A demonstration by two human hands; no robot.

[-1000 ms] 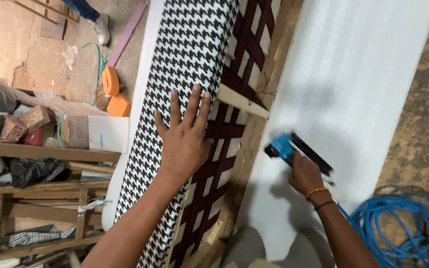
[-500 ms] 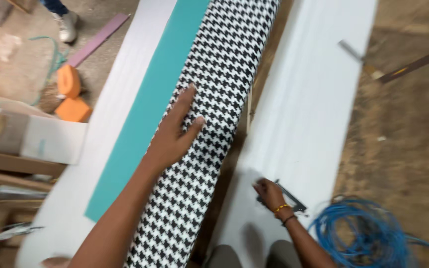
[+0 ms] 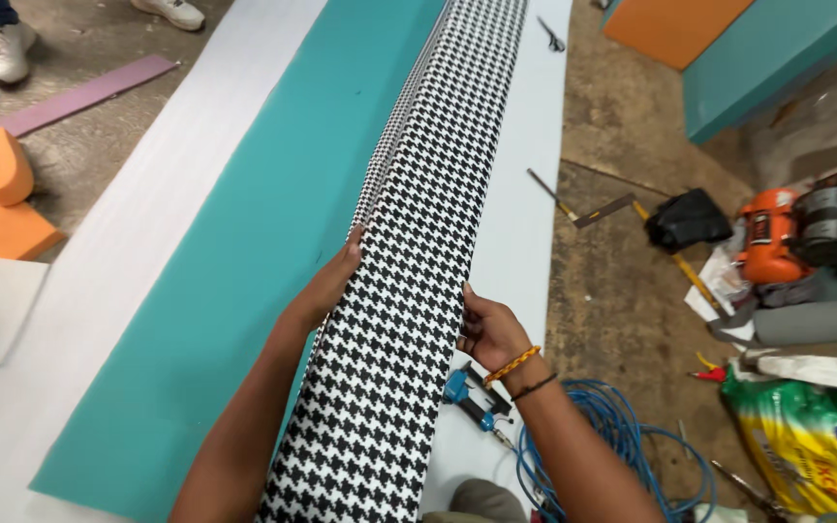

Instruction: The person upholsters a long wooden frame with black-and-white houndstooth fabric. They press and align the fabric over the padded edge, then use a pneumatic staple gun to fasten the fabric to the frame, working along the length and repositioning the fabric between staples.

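teal foam sheet (image 3: 244, 252) | blue hose (image 3: 622, 436) | scissors (image 3: 552, 35) | orange foam blocks (image 3: 2, 194)

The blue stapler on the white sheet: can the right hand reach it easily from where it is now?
Probably yes. The stapler lies on the white sheet just below the right hand, with nothing between them. But that hand grips the houndstooth panel and would have to let go.
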